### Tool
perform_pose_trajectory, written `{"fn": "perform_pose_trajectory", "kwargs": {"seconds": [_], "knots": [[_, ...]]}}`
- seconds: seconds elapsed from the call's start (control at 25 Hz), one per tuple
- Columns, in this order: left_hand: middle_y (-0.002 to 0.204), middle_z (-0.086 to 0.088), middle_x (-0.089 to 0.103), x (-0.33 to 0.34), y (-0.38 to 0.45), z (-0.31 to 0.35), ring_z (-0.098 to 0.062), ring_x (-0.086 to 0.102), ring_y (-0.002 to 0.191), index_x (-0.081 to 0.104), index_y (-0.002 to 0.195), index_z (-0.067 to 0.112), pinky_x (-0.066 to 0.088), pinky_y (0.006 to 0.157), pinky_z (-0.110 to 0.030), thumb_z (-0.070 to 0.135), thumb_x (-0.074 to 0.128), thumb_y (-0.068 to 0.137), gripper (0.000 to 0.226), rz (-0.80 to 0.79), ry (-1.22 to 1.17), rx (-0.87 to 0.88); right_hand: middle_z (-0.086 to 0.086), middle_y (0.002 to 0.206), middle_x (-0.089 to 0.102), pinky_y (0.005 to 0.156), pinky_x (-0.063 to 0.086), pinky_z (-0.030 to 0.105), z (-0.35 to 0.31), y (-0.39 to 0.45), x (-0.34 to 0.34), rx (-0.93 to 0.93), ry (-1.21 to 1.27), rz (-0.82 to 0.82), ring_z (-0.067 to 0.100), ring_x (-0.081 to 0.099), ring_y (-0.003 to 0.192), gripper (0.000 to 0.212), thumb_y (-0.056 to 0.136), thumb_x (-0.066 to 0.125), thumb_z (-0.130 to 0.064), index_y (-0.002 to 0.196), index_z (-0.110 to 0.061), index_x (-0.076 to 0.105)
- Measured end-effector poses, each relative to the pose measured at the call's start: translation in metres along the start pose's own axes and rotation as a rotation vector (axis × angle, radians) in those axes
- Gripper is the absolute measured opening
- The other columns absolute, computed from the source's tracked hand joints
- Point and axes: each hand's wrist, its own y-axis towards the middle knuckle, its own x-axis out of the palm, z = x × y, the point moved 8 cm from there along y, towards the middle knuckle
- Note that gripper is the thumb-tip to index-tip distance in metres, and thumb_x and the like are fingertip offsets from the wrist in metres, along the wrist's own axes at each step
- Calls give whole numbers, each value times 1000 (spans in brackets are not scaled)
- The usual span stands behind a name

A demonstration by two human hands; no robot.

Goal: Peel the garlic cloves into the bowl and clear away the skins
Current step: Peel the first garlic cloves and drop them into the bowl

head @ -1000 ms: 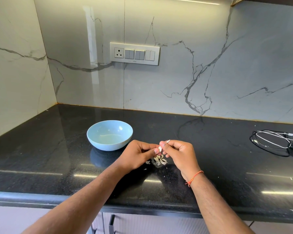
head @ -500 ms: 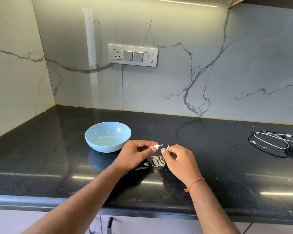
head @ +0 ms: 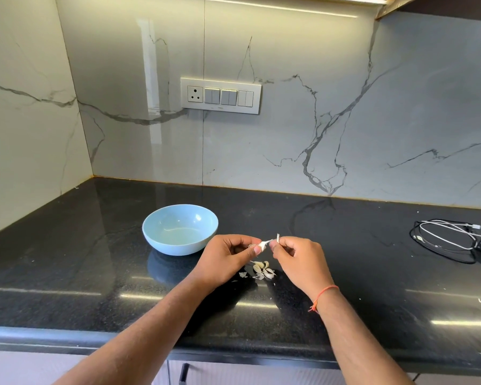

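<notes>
My left hand pinches a small white garlic clove between thumb and fingers, just above the black counter. My right hand grips a thin strip of skin that still hangs from the clove's tip. Below the two hands lies a small heap of garlic cloves and loose skins on the counter. A light blue bowl stands to the left of my left hand and looks empty.
The black stone counter meets marble walls at the back and left. Coiled white and black cables with a charger lie at the far right. A switch panel is on the back wall. The counter's front edge runs below my forearms.
The hands first drew apart, the right one dropping toward the heap. Now the right hand is back up at the clove, pinching its skin. The camera tilted slightly.
</notes>
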Motion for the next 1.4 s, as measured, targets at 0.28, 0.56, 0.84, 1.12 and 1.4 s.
{"fn": "perform_pose_trajectory", "kwargs": {"seconds": [0.28, 0.56, 0.84, 1.12, 1.4], "knots": [[98, 6, 85, -6, 3, -5, -10, 81, 91, 85, 111, 20, 66, 92, -35, 21, 84, 93, 18, 91, 72, 0, -4, 79, 80, 81, 61, 33, -8, 81, 33, 55, -242, -294, 18, 75, 82, 14, 91, 80, -36, 91, -23, 86], [97, 8, 85, -10, 7, -3, -5, 81, 91, 84, 114, 22, 62, 87, -20, 25, 87, 90, 25, 113, 85, -7, -6, 123, 79, 105, 51, 26, -12, 87, 22, 0, -313, -322, 14, 71, 118, 33, 96, 75, -37, 127, -24, 78], [101, 11, 85, -6, 0, 8, -2, 79, 99, 85, 114, 18, 58, 86, -15, 24, 79, 97, 19, 27, 35, 47, 0, 81, 81, 57, 52, 29, -16, -8, 4, 150, 317, -284, 8, 58, 55, 16, 98, 74, -38, 92, -29, 86], [108, -2, 85, 3, -6, 14, -18, 81, 107, 83, 118, 11, 63, 97, -30, 19, 74, 100, 21, -113, -56, 66, 21, 83, 80, 60, 54, 31, -10, -18, 12, 150, 591, -155, 20, 62, 64, 9, 88, 86, -28, 92, -20, 88], [111, -5, 84, 2, -3, 10, -21, 80, 110, 81, 121, 8, 62, 98, -32, 14, 71, 101, 23, -125, -122, 56, 4, 81, 83, 77, 67, 35, -6, -15, 13, 91, 552, -96, 19, 78, 73, 12, 93, 79, -11, 100, -16, 87]]}}
